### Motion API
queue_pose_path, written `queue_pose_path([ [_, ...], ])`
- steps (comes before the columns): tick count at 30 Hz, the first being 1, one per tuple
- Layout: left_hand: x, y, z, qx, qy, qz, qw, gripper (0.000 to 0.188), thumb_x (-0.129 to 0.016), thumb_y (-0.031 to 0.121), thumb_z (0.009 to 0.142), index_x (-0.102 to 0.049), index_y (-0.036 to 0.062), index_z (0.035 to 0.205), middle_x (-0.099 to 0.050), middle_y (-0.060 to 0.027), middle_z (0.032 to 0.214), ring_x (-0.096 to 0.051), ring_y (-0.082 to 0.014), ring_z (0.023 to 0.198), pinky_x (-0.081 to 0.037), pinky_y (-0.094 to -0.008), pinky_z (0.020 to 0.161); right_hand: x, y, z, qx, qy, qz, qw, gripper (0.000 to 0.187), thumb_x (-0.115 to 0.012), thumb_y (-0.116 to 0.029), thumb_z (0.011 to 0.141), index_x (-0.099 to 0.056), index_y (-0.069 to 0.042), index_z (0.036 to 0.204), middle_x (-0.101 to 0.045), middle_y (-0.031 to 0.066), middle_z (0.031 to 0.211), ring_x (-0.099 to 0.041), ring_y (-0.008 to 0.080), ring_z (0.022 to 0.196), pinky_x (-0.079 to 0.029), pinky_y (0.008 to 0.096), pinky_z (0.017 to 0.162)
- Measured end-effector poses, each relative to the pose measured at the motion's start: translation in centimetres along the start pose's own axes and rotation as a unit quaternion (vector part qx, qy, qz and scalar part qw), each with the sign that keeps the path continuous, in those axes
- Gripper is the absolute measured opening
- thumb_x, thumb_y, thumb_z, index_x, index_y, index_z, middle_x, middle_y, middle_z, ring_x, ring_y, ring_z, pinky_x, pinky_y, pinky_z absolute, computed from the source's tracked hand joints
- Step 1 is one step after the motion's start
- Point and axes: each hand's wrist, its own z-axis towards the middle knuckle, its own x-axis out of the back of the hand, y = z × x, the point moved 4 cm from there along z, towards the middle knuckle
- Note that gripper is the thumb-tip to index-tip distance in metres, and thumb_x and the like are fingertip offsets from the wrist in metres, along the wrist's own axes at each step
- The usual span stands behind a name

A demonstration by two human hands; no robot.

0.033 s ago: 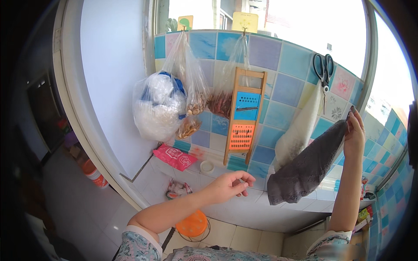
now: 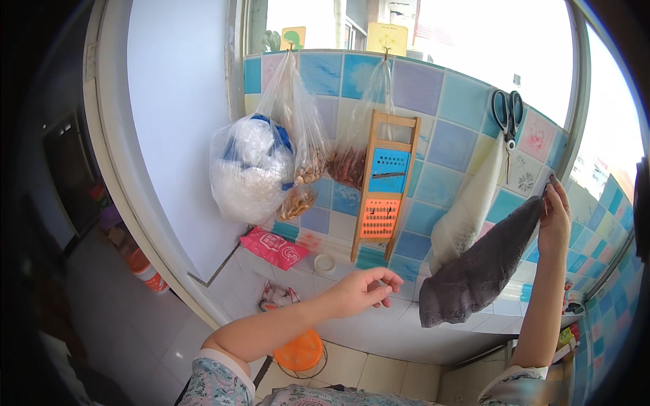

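Raised at the right, my right hand pinches the upper corner of a dark grey cloth. The cloth hangs slantwise down to the left, in front of a whitish cloth on the tiled wall. My left hand is held out in mid-air near the middle, palm inward. Its fingers are loosely curled with a gap to the thumb, and nothing shows in them. Just above that hand, a wooden-framed grater with blue and orange plates hangs on the wall.
Scissors hang above the whitish cloth. Clear plastic bags with contents hang at the left. On the tiled ledge lie a pink packet and a small round white container. An orange round stool top is below my left forearm.
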Motion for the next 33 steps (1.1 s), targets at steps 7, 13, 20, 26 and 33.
queue_pose_path([
  [7, 0.9, 3.2, 4.8, -0.088, -0.041, -0.042, 0.994, 0.022, -0.046, 0.008, 0.094, -0.052, 0.0044, 0.114, -0.056, -0.0029, 0.108, -0.06, -0.0112, 0.09, -0.048, -0.0257, 0.073, 2.4, -2.1, -3.9, 0.045, 0.059, -0.076, 0.994, 0.027, -0.059, -0.011, 0.088, -0.06, -0.002, 0.113, -0.064, 0.0049, 0.097, -0.06, 0.0101, 0.084, -0.048, 0.0204, 0.075],
  [13, -1.5, 8.0, 10.4, -0.153, -0.049, -0.015, 0.987, 0.025, -0.047, 0.006, 0.093, -0.05, 0.0042, 0.118, -0.054, -0.004, 0.117, -0.057, -0.0135, 0.103, -0.049, -0.0268, 0.083, 5.8, -2.6, -5.5, 0.017, 0.052, -0.04, 0.998, 0.023, -0.062, -0.009, 0.086, -0.063, -0.005, 0.108, -0.065, 0.0012, 0.096, -0.058, 0.0073, 0.083, -0.045, 0.0197, 0.074],
  [20, -7.1, 14.3, 22.8, -0.181, 0.024, -0.092, 0.979, 0.047, -0.055, 0.012, 0.089, -0.037, -0.0026, 0.13, -0.047, -0.0122, 0.129, -0.048, -0.0184, 0.117, -0.041, -0.0293, 0.097, 11.7, -4.2, -5.7, -0.018, 0.091, -0.026, 0.995, 0.02, -0.064, -0.008, 0.084, -0.065, -0.009, 0.104, -0.065, -0.0018, 0.094, -0.057, 0.0056, 0.081, -0.043, 0.02, 0.072],
  [26, -10.2, 14.1, 29.0, -0.164, 0.204, -0.021, 0.965, 0.059, -0.064, 0.031, 0.084, -0.04, -0.0021, 0.127, -0.05, -0.0122, 0.126, -0.047, -0.02, 0.116, -0.032, -0.0334, 0.101, 15.0, -3.1, -5.1, -0.053, 0.049, -0.018, 0.997, 0.018, -0.064, -0.005, 0.083, -0.066, -0.007, 0.101, -0.066, -0.0001, 0.092, -0.058, 0.0056, 0.081, -0.044, 0.0199, 0.072],
  [33, -11.4, 15.2, 28.6, -0.238, 0.186, -0.2, 0.932, 0.023, -0.051, 0.026, 0.094, -0.053, 0.0055, 0.105, -0.061, -0.008, 0.1, -0.055, -0.014, 0.092, -0.044, -0.0293, 0.082, 15.1, -1.4, -2.6, -0.063, 0.004, -0.007, 0.998, 0.017, -0.063, -0.005, 0.084, -0.065, -0.008, 0.1, -0.066, 0.0006, 0.092, -0.061, 0.0072, 0.081, -0.048, 0.0211, 0.072],
])
